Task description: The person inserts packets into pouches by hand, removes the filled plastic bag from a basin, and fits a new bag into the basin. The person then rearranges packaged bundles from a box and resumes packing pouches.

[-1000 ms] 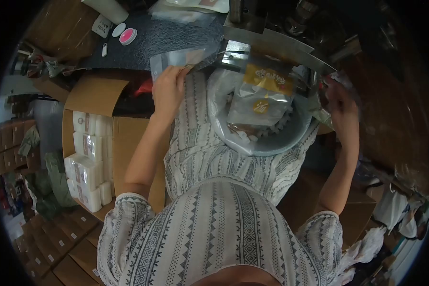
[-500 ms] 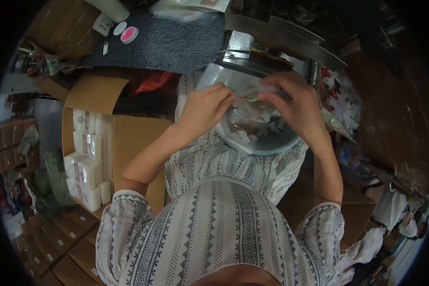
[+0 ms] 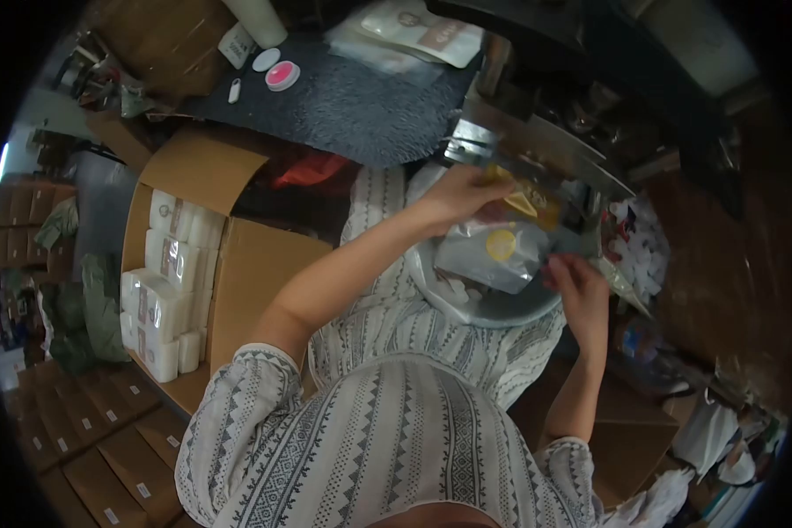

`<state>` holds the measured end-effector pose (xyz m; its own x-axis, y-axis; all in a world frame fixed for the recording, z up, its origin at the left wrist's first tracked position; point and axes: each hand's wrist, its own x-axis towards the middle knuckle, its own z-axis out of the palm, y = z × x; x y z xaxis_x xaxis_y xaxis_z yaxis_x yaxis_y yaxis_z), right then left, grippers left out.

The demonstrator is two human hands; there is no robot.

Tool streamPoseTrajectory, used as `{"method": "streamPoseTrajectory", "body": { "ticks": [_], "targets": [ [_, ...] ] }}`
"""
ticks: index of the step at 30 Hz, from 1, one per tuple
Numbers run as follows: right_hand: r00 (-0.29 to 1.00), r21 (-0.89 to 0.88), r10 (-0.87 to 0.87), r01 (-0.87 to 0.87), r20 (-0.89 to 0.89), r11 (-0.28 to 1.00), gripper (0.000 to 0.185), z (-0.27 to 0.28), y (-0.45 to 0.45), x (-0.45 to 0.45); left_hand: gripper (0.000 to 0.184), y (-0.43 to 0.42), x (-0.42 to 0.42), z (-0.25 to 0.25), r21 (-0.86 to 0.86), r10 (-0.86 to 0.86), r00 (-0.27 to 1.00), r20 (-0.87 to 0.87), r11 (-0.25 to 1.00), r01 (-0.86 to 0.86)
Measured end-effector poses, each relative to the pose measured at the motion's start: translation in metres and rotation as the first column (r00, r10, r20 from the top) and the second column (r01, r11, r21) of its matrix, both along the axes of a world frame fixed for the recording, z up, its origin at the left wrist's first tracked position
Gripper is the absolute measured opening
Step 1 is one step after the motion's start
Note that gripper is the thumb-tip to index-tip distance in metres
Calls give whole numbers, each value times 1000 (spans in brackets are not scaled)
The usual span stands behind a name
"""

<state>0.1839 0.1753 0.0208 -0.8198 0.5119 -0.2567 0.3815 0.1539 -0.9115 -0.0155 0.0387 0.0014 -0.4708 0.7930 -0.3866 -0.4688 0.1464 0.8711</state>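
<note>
My left hand [image 3: 468,199] is over the far side of a pale basin [image 3: 488,319] in my lap, its fingers closed on the upper part of a clear plastic bag [image 3: 488,264] with a round yellow spot. Just beyond those fingers is a shiny yellow packet [image 3: 537,204]; whether I also touch it cannot be made out. My right hand [image 3: 581,292] is at the bag's right edge, fingers bent and fingertips smeared by motion. White scraps [image 3: 456,289] lie in the basin under the bag.
An open carton [image 3: 255,290] of wrapped white packs [image 3: 172,282] stands to the left. On the dark mat [image 3: 361,110] lies a pink round tub [image 3: 282,76]. A metal machine [image 3: 546,132] is beyond the basin. White and red scraps [image 3: 638,238] fill a bag at right.
My hands were pinched together over the basin; now they are apart, the left farther forward, the right lower. The bag's yellow spot and the yellow packet now show plainly. The view has shifted.
</note>
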Motion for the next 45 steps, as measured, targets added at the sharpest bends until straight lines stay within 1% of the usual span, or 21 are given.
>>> {"method": "streamPoseTrajectory", "body": {
  "ticks": [2, 6, 8, 15, 17, 21, 22, 23, 24, 26, 27, 29, 30, 32, 33, 35, 36, 38, 42, 44, 45],
  "targets": [
    [999, -77, 49, -47, 24, 996, 23, -35, -1, 7, 33, 3, 1, -15, 44, 20, 1000, -9, 999, -19],
    [993, 89, 99, -104, 62, 991, 23, -79, -12, 8, 32, -1, 0, -6, 23, 2, 999, -51, 1000, -1],
    [972, 301, 164, -209, 168, 930, 26, -102, -16, 12, 32, -2, -1, -4, 13, -13, 998, -59, 1000, 14],
    [942, 262, 158, -239, 295, 935, 29, -127, -53, 25, 35, -12, 3, -17, -58, -129, 984, -125, 991, 123],
    [969, 235, 177, -215, 174, 948, 28, -132, -63, 31, 37, -22, 7, -20, -83, -178, 978, -112, 982, 169],
    [971, 262, 175, -213, 161, 941, 25, -142, -75, 46, 44, -41, 27, -91, -116, -222, 969, -111, 971, 209],
    [980, 289, 143, -177, 136, 941, 25, -147, -76, 51, 47, -47, 37, -108, -256, -136, 881, -454, 967, 18],
    [988, 316, 113, -142, 108, 938, 25, -149, -75, 55, 52, -52, 44, -123, -313, -100, 661, -744, 926, -212],
    [987, 317, 116, -147, 114, 937, 25, -149, -75, 58, 52, -57, 45, -134, -312, -96, 666, -740, 926, -213],
    [976, 261, -208, 185, 60, 947, 25, -150, -76, 62, 61, -69, 38, -151, -121, 52, 242, -969, 753, -647],
    [976, 260, -207, 184, 63, 948, 25, -157, -71, 66, 61, -75, 32, -164, -125, 50, 245, -968, 752, -647],
    [954, 363, -298, 279, -4, 889, 31, -182, -51, 76, 64, -83, 11, -196, -71, 305, 503, -809, 798, -598],
    [954, 362, -300, 280, -3, 889, 31, -187, -44, 77, 64, -85, -2, -218, -72, 303, 504, -808, 799, -597],
    [924, 636, -337, 372, -182, 676, 41, -195, -33, 76, 62, -90, -20, -253, -343, 434, 854, -287, 785, -515],
    [922, 635, -342, 375, -181, 675, 41, -198, -27, 75, 62, -94, -18, -246, -345, 429, 856, -288, 788, -510],
    [875, 786, -379, 454, -302, 420, 54, -205, -12, 69, 45, -95, -17, -208, -471, 63, 796, -603, 777, -418],
    [873, 786, -386, 454, -298, 420, 54, -218, -1, 71, 45, -96, -9, -189, -475, 55, 798, -601, 778, -411],
    [760, 590, -562, 629, -327, 507, 61, -253, 20, 70, 32, -95, 11, -157, -369, -148, 387, -910, 715, -594],
    [668, 397, -699, 732, -257, 554, 64, -264, 34, 57, 28, -91, 34, -145, -263, -66, 374, -925, 822, -505],
    [681, 132, -693, 729, -236, 672, 62, -254, 33, 53, 25, -75, 61, -105, -245, -66, 578, -813, 940, -239],
    [677, 133, -698, 733, -232, 667, 62, -250, 30, 54, 25, -70, 68, -97, -249, -71, 581, -811, 941, -231]
  ]
}}
